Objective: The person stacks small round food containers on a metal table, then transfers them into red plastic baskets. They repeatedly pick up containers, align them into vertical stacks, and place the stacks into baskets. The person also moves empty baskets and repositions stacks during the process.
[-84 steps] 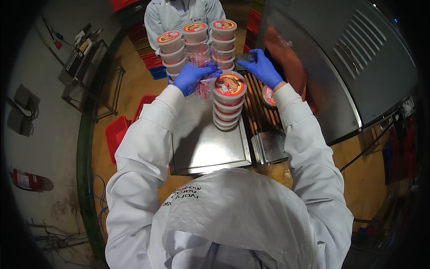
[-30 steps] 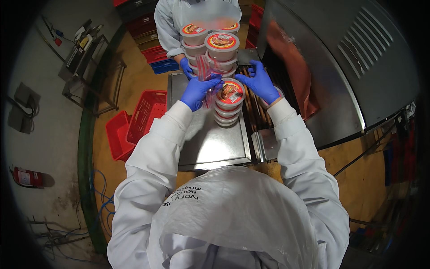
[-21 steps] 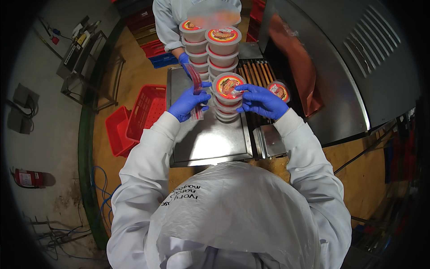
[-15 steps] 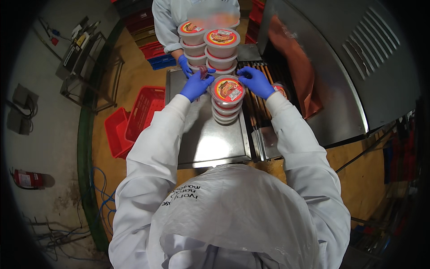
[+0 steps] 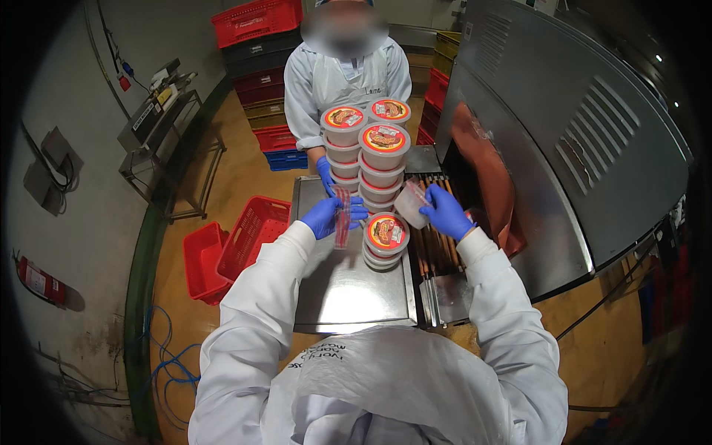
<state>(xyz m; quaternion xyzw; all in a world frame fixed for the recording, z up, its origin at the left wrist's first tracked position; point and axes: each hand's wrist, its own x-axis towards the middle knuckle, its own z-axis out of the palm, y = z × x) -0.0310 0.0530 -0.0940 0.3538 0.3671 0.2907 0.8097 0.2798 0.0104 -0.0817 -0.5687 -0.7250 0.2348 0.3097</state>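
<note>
My left hand (image 5: pixel 327 216), in a blue glove, holds a clear plastic lid with a red rim (image 5: pixel 342 216) on edge above the steel table (image 5: pixel 341 289). A white plastic tub (image 5: pixel 411 204) is tilted in my gloved right hand (image 5: pixel 447 211), over the roller conveyor (image 5: pixel 430 245). Between my hands stands a short stack of lidded tubs with red-and-orange labels (image 5: pixel 386 239). Behind it rise taller stacks of lidded tubs (image 5: pixel 382 159). A person in a white coat (image 5: pixel 345 74) stands across the table, one blue-gloved hand (image 5: pixel 326 176) beside those stacks.
A large grey metal machine (image 5: pixel 578 133) fills the right side, with a brown flap at its opening. Two red crates (image 5: pixel 230 248) lie on the floor to the left. Stacked coloured crates (image 5: pixel 263 44) stand at the back, a metal rack (image 5: pixel 167 141) along the left wall.
My hands have left the top of the near stack. The right hand has moved right and now holds a white tub; the left hand still holds the lid, a little lower.
</note>
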